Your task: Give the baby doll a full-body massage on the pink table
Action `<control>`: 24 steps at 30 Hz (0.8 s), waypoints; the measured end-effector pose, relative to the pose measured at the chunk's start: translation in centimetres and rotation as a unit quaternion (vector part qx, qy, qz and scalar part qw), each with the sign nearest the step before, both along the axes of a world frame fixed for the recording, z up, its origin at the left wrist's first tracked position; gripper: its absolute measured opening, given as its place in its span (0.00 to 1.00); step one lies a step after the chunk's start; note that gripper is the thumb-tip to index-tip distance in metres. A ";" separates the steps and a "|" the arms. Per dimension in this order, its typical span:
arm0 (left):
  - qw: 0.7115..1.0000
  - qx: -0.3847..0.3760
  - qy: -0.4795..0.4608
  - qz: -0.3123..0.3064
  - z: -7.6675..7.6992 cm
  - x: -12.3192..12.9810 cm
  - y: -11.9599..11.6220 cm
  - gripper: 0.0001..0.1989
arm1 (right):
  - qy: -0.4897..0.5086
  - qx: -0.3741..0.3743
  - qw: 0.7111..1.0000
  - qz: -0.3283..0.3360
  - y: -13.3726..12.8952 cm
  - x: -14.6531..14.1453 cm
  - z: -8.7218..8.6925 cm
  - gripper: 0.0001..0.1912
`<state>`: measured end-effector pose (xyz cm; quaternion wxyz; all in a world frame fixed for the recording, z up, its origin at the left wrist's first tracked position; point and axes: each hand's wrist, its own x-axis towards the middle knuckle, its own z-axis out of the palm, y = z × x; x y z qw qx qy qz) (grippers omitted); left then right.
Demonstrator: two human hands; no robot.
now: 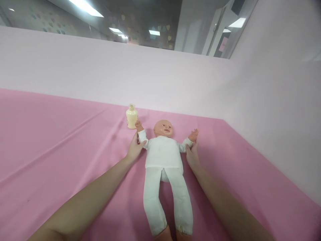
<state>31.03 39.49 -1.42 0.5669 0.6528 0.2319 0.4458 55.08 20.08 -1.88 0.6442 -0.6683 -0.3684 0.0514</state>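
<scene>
The clock face is centred on the torso of the doll (164, 150), with 12 o'clock toward the white wall (100, 73). The doll lies on its back on the pink sheet (75, 140), head at 12 o'clock, legs running toward 6 o'clock.

The left hand (136, 146), at 9 o'clock, is curled about one sleeved arm of the doll, thumb on the near side. The right hand (192, 154), at 3 o'clock, is curled likewise about the other arm, near the cuff. The hands are well apart; how firmly each one presses cannot be told.

For a sound hold, each arm should be supported from beneath by the fingers, with the thumb resting lightly on the sleeve. Both arms are best kept at matching angles, so that neither shoulder is strained and the torso stays square. Care is advised at 10 to 11 o'clock: the pump bottle (131, 118) stands upright just beside the doll's hand there and could be knocked over. Whether the two touch cannot be told.

Count: one doll, with one head, two arms and two legs, the feet cut off by the lower edge of view; two bare hands; one pump bottle; one pink sheet.
</scene>
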 end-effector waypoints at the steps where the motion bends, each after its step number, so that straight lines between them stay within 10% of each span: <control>1: 1.000 0.015 -0.001 -0.004 0.1 0.0 -0.2 0.35 | -0.014 -0.003 1.000 0.008 -0.1 -0.2 0.2 0.38; 11: 0.943 0.293 0.142 -0.071 0.1 0.3 -1.0 0.33 | -0.239 -0.124 0.954 0.131 -0.6 -1.9 1.0 0.27; 24: 0.944 0.297 0.139 -0.027 0.2 0.3 -1.2 0.32 | -0.226 -0.098 0.963 0.108 -0.6 -1.8 0.9 0.28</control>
